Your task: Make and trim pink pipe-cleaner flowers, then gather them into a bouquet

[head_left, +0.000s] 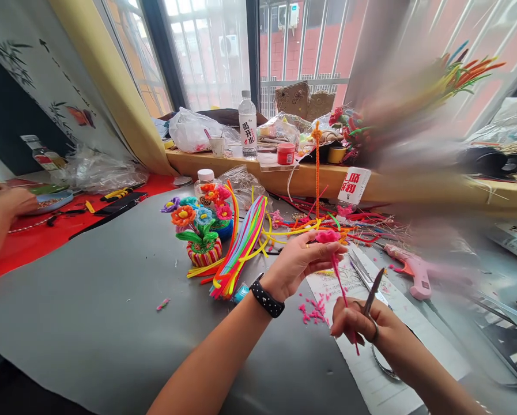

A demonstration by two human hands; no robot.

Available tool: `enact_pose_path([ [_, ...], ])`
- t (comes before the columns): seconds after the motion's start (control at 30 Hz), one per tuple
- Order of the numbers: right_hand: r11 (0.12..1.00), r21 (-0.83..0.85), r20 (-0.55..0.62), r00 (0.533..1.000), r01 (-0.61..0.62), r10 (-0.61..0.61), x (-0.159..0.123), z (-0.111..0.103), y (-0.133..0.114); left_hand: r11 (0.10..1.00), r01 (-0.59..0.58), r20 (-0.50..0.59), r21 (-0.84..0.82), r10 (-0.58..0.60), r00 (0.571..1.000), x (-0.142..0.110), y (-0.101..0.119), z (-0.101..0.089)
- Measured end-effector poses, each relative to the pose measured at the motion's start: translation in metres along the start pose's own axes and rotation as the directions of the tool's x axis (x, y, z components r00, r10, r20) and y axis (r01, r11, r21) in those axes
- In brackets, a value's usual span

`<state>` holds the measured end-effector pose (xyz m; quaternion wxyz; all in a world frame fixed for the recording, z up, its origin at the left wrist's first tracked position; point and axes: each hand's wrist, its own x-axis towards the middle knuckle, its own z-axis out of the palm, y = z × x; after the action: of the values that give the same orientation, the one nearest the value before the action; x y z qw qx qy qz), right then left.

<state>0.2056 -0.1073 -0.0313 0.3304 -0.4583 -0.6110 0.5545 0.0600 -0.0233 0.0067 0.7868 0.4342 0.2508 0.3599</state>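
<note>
My left hand [295, 262], with a dotted black watch on its wrist, pinches a pink pipe-cleaner flower [328, 236]. A thin pink pipe-cleaner stem [339, 279] hangs down from it to my right hand [362, 323]. Between thumb and fingers, my right hand grips this stem, whose end sticks out below. Small scissors [374, 289] hang in the same hand, a handle loop round a finger and the blades pointing up. Pink fuzz clippings [314, 310] lie on the grey table mat below. Larger scissors [362, 268] rest on a written paper sheet [396, 369] behind my right hand.
Left of my hands stand a small pot of pipe-cleaner flowers [203, 253] and a bundle of coloured pipe cleaners [243, 248]. A pink glue gun [407, 268] lies on the right. Bottles and bags line the windowsill [223, 164]. Another person's hand [14, 199] is at far left.
</note>
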Motion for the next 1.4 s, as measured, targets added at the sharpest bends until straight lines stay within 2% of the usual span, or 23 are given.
enact_pose_path([
  [0.17, 0.997, 0.027, -0.056, 0.995, -0.077, 0.078, 0.001, -0.008, 0.003, 1.0, -0.015, 0.006, -0.009, 0.015, 1.0, 0.001, -0.001, -0.002],
  [0.27, 0.997, -0.005, -0.116, 0.991, -0.074, 0.073, 0.001, -0.011, 0.005, 1.0, -0.029, -0.027, -0.007, 0.029, 0.999, 0.002, -0.001, -0.003],
  [0.33, 0.997, -0.042, -0.066, 0.996, -0.058, 0.055, 0.001, -0.01, 0.005, 0.999, -0.046, -0.049, 0.0, 0.046, 0.998, 0.003, -0.001, -0.004],
  [0.47, 0.994, -0.105, 0.128, 0.991, -0.036, 0.05, 0.001, -0.001, 0.002, 0.999, -0.05, -0.046, -0.011, 0.05, 0.998, 0.003, -0.001, -0.004],
  [0.7, 0.993, -0.122, 0.27, 0.962, -0.001, 0.034, -0.004, 0.01, 0.005, 0.999, -0.03, -0.045, -0.04, 0.028, 0.999, 0.002, -0.001, -0.002],
  [1.07, 0.985, -0.172, 0.326, 0.944, 0.001, 0.057, -0.005, 0.017, 0.005, 0.999, -0.044, -0.089, -0.014, 0.043, 0.995, 0.003, -0.002, 0.0],
  [1.4, 0.991, -0.1, 0.313, 0.943, -0.086, 0.114, -0.005, 0.023, 0.008, 0.997, -0.072, -0.128, 0.002, 0.072, 0.989, 0.002, -0.004, 0.003],
])
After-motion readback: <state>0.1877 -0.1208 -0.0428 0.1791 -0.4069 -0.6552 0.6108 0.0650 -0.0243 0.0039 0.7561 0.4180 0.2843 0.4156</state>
